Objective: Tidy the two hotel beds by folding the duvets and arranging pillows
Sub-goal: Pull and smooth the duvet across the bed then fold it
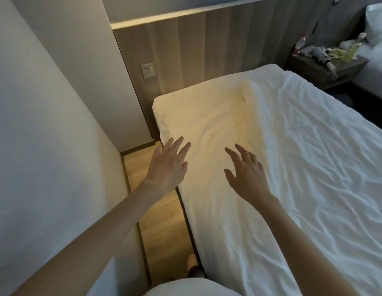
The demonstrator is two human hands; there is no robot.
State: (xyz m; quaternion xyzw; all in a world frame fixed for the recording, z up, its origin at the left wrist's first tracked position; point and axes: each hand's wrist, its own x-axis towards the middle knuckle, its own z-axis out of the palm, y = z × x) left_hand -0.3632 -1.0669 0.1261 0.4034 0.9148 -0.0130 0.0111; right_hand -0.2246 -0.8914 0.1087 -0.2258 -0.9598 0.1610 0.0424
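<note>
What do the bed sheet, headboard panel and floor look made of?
Bed sheet: white woven cloth, probably cotton, matte, creased all over. Headboard panel: wood veneer or laminate, vertical grain bands. Floor: wood-look planks, faint sheen, seams visible.

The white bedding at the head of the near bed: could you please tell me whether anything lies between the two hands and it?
Nothing visible does. The left hand and the right hand both have fingers spread and hold nothing. Only bare, wrinkled white bedding lies ahead of them.
</note>
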